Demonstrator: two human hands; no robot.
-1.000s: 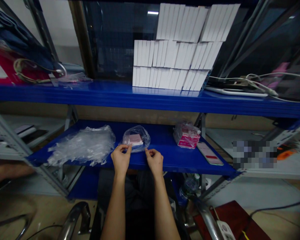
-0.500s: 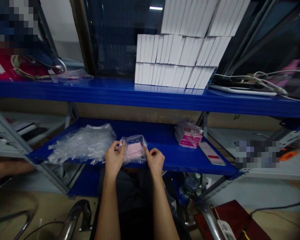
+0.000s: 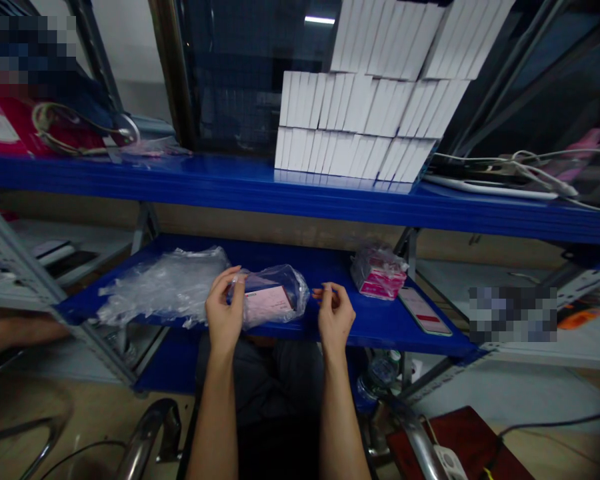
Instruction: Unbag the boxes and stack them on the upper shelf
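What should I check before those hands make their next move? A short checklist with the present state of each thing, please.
1. Left hand has a grip on the clear bag: ok, thumb and fingers pinch its left end.
2. Pink item lies inside the bag: ok, it shows through the film.
3. Right hand also holds the bag: not ok, it sits just right of it, seemingly apart.
4. Bag's mouth closed: cannot tell, the film is too unclear.
5. Wrapped pink pack and phone clear of the hands: ok, both lie to the right.
6. Left hand clear of the clear plastic pile: cannot tell, they overlap in view.
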